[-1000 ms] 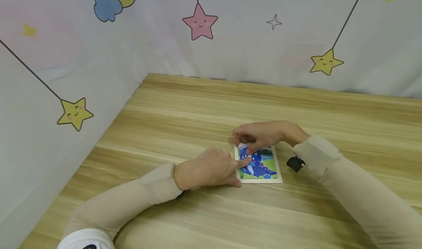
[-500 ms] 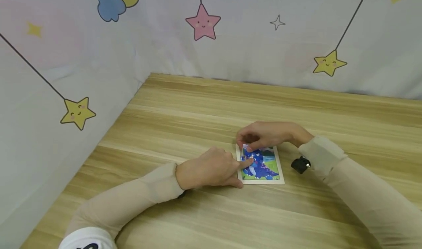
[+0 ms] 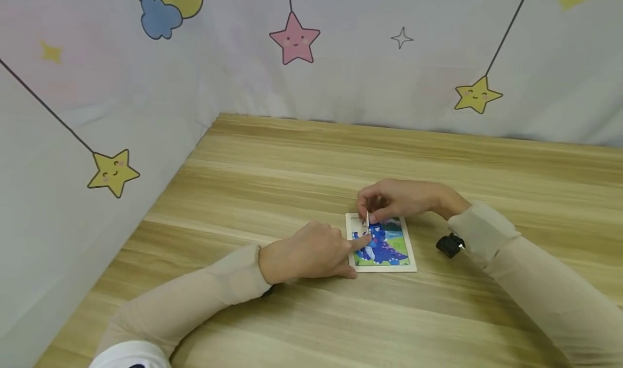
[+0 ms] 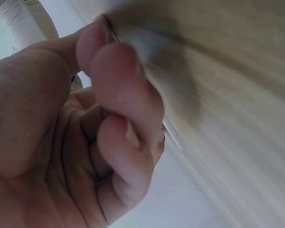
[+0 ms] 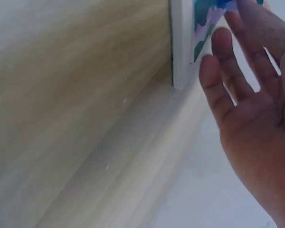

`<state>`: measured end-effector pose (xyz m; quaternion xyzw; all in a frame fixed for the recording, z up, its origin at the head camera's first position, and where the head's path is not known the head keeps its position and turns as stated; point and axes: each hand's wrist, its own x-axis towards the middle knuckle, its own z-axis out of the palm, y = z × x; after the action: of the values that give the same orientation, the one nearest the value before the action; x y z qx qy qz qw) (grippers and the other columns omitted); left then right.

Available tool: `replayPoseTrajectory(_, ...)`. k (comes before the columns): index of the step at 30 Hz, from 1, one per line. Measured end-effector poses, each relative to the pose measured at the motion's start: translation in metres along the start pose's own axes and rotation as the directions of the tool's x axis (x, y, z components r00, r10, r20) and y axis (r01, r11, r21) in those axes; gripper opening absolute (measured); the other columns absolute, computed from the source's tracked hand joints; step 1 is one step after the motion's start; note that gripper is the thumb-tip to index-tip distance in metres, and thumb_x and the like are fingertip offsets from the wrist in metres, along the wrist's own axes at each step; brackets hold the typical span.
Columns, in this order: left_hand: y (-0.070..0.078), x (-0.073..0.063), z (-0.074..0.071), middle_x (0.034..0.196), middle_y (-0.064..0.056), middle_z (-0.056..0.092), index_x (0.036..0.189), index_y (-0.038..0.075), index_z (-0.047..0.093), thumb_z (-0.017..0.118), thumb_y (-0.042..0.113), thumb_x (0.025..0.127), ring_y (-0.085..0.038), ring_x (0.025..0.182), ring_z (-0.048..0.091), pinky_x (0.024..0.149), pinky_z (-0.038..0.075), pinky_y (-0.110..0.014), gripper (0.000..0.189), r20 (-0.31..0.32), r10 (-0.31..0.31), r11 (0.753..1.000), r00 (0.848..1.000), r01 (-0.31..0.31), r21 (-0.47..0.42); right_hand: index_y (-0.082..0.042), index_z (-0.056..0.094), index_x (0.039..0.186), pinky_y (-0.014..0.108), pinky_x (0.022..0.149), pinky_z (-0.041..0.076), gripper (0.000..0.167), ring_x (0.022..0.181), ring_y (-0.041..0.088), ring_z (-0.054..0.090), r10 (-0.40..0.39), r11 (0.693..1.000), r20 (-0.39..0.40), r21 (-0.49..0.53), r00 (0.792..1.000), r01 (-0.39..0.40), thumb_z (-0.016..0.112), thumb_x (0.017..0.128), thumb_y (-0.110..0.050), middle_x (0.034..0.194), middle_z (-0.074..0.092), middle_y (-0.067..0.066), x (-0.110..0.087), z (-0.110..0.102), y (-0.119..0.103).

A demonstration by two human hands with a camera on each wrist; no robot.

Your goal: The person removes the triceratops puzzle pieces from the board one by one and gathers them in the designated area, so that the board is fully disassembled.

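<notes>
Puzzle (image 3: 390,249), rectangular, white-framed, with a blue dinosaur, lies between my hands. My right hand (image 3: 401,198) pinches a thin, pale-edged piece (image 3: 367,221) upright over it; my left hand (image 3: 307,251) rests a straight index finger there. A slack pinch could drop the piece; light pressure, let the puzzle slide.

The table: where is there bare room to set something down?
Bare table lies beyond the right hand, up to the cloth, and in front of the puzzle, between the sleeves. The puzzle is crowded: left hand touching it, right hand pinching a piece.
</notes>
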<state>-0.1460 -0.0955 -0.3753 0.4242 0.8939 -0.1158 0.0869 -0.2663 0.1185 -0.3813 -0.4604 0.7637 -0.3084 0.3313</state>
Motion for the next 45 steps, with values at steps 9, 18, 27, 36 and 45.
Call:
replayPoseTrajectory(9,-0.001,0.001,0.0,0.052,0.007,0.03,0.155,0.024,0.04,0.054,0.061,0.096,-0.007,0.044,0.023,0.042,0.023,-0.021,0.071,0.005,0.003,1.0,1.0,-0.003,-0.027,-0.02,0.069,0.094,0.031,0.078,0.052,0.014,0.088,0.015,0.06,-0.015,0.989,-0.153,-0.148,0.988,-0.008,0.07,0.093,-0.006,0.1,0.066,-0.006,-0.008,0.006,0.001)
replayPoseTrajectory(18,0.001,0.001,-0.001,0.053,0.007,0.031,0.154,0.025,0.041,0.054,0.061,0.096,-0.008,0.045,0.024,0.042,0.025,-0.023,0.07,0.0,-0.007,0.999,1.0,0.007,-0.038,-0.018,0.068,0.104,0.037,0.087,0.051,0.007,0.091,0.016,0.063,0.036,0.998,-0.152,-0.052,0.988,-0.044,0.065,0.099,-0.014,0.098,0.069,-0.005,-0.005,0.002,0.006)
replayPoseTrajectory(27,-0.002,0.008,-0.005,0.055,0.007,0.033,0.153,0.022,0.044,0.052,0.068,0.093,-0.01,0.049,0.027,0.041,0.025,-0.024,0.077,-0.037,0.067,0.993,0.997,-0.063,0.101,-0.02,0.068,0.102,0.033,0.079,0.053,0.006,0.086,0.013,0.062,0.004,0.989,-0.161,-0.146,0.987,-0.028,0.064,0.1,-0.017,0.093,0.067,-0.007,0.001,0.007,-0.003)
replayPoseTrajectory(36,-0.012,0.015,-0.001,0.055,0.007,0.041,0.161,0.015,0.022,0.058,0.063,0.092,-0.011,0.051,0.032,0.044,0.029,-0.028,0.091,0.101,0.047,0.988,0.994,-0.031,-0.149,-0.018,0.067,0.101,0.033,0.079,0.052,0.004,0.086,0.015,0.061,-0.018,0.994,-0.142,-0.112,0.99,0.002,0.064,0.1,-0.016,0.093,0.066,-0.006,0.004,0.008,-0.002)
replayPoseTrajectory(45,-0.016,0.019,-0.01,0.064,0.004,0.042,0.162,0.02,0.015,0.057,0.062,0.094,-0.013,0.058,0.036,0.052,0.033,-0.028,0.09,0.204,0.052,0.98,0.978,-0.011,-0.2,-0.018,0.068,0.104,0.035,0.077,0.05,0.006,0.086,0.017,0.058,0.008,0.988,-0.329,-0.142,0.944,-0.058,0.063,0.1,-0.019,0.094,0.066,-0.004,-0.011,-0.006,-0.001)
